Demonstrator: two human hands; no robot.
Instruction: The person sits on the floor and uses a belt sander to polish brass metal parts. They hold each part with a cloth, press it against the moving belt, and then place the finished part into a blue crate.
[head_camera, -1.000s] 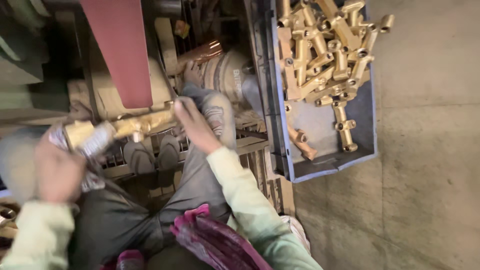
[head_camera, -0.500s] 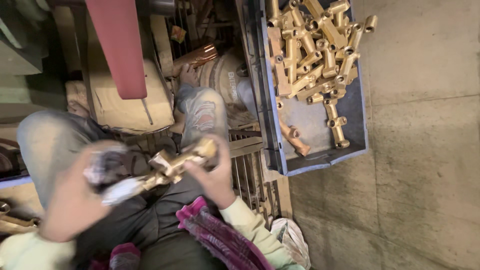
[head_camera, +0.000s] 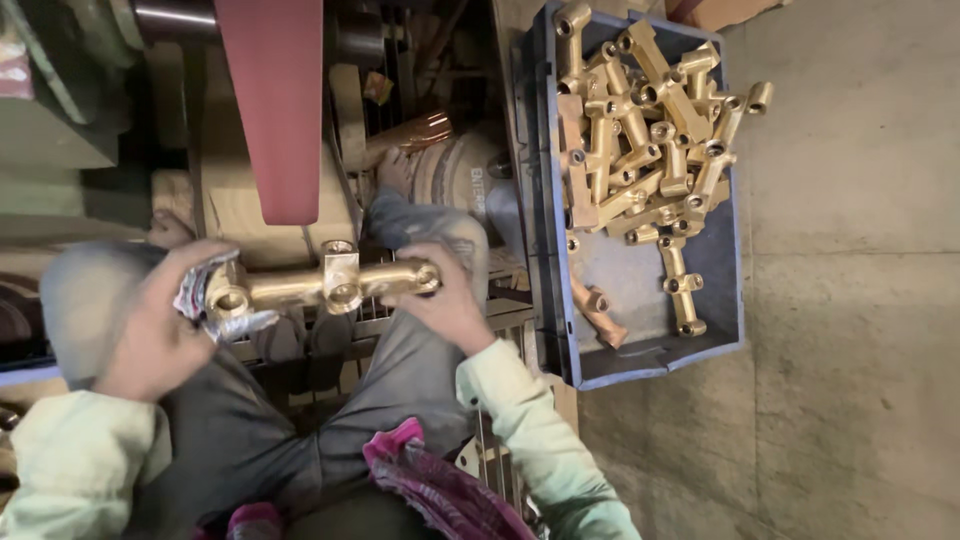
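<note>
Now level and higher than before, brass fitting (head_camera: 325, 285) clasped by left hand (head_camera: 150, 320), right hand (head_camera: 450, 300).

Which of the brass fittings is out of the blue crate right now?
The long brass fitting held level over the lap, left hand at one end, right hand at the other. All the others lie in the blue crate.

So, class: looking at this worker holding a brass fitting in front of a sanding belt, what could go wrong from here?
1. Both hands, left hand and right hand, look bare and sit close to the red sanding belt: abrasion is possible.
2. The brass fitting is gripped only at its ends and could slip onto the lap.
</note>
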